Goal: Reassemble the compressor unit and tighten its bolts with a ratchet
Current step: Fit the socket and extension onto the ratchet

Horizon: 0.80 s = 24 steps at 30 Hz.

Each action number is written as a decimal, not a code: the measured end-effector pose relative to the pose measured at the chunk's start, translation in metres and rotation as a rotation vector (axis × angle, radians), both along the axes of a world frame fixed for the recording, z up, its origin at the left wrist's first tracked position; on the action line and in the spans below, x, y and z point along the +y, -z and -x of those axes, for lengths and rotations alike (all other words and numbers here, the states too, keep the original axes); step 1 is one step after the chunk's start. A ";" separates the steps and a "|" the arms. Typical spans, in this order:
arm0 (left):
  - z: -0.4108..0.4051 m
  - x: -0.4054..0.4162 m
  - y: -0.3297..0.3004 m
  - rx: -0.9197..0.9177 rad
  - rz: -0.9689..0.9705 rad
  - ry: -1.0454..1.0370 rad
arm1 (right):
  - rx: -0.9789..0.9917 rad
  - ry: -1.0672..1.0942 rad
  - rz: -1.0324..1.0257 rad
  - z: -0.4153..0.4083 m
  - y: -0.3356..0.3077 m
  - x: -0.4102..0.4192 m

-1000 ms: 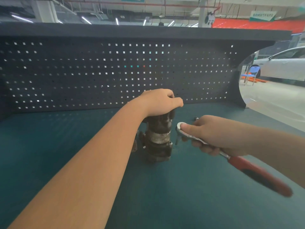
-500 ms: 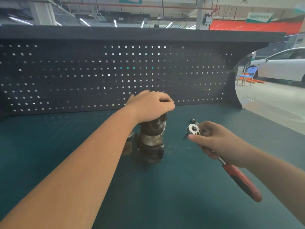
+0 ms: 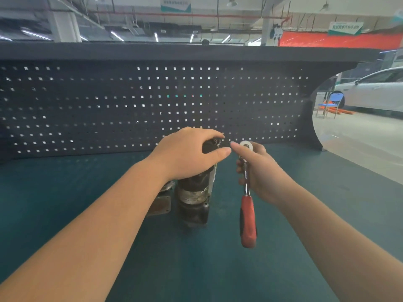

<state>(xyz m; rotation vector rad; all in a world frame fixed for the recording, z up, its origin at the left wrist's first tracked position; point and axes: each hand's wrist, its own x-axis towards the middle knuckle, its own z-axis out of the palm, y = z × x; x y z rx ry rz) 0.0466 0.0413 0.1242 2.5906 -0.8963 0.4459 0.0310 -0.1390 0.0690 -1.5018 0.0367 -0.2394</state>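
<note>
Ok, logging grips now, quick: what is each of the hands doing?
Left hand: fingers curled over the top of the compressor unit, gripping it.
Right hand: holds the ratchet by its metal shank.

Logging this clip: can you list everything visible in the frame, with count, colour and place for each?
compressor unit: one, dark metal with a lighter band, standing upright mid-bench
ratchet: one, chrome shaft and head, red and black handle hanging down, right of the compressor
metal plate: one, brownish, on the bench against the compressor's left side
workbench: one, teal top
pegboard: one, black, along the back of the bench
car: one, white, far right background
chair: one, blue, beside the car
left hand: one, gripping the top of the compressor
right hand: one, holding the ratchet near its head
</note>
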 end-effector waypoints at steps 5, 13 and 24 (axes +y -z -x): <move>0.003 -0.001 0.001 -0.135 -0.067 -0.107 | 0.016 0.000 0.167 -0.035 -0.023 0.013; -0.001 0.007 -0.007 0.342 0.115 -0.273 | 0.062 -0.013 0.239 -0.061 -0.031 0.026; 0.001 -0.004 -0.015 0.348 -0.009 -0.314 | 0.069 -0.039 0.087 -0.065 -0.025 0.028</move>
